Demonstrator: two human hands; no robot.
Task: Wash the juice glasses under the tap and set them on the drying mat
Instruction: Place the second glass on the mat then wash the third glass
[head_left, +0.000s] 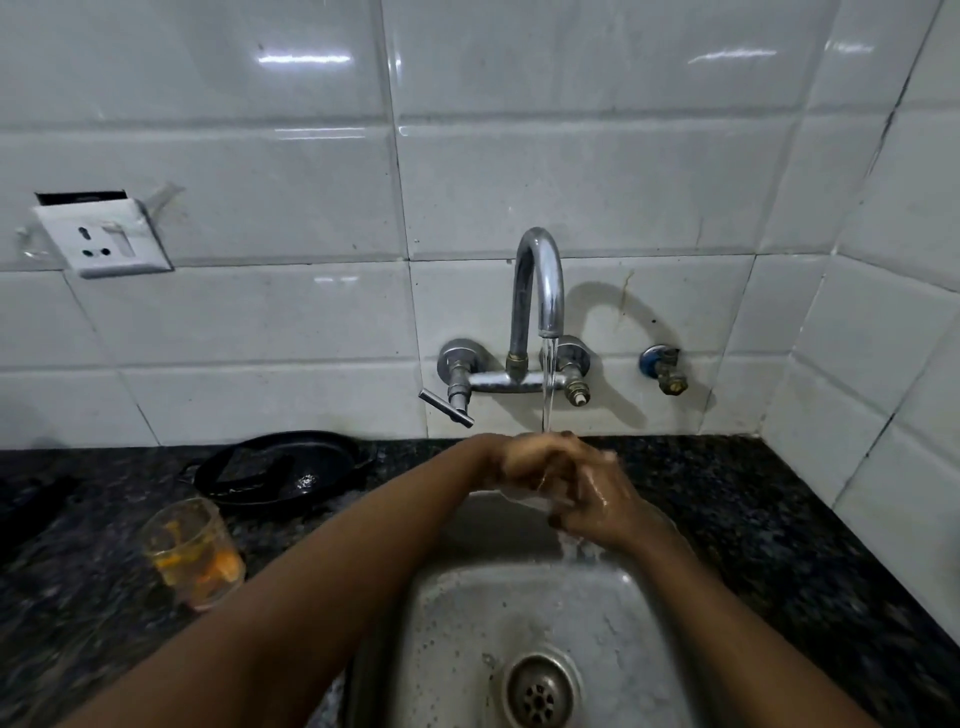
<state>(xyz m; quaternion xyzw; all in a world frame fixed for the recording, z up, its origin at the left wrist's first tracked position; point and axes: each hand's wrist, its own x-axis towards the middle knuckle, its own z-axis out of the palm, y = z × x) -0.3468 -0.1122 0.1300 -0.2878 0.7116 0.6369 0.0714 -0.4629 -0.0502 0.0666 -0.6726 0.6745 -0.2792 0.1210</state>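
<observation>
Water runs from the chrome tap (539, 283) over the steel sink (457, 613). My left hand (519, 460) and my right hand (600, 501) meet under the stream, fingers curled together around a clear juice glass (519, 496). Only a pale edge of that glass shows below my left hand. A second juice glass (191, 551), smeared with orange juice and pulp, stands on the dark granite counter (83, 597) left of the sink, apart from my left forearm. No drying mat is in view.
A black pan (283, 467) lies on the counter behind the dirty glass. The tap's lever handle (447, 408) sticks out at the left, close to my left hand. A wall socket (104, 241) hangs at the far left. White tiles close the back and right.
</observation>
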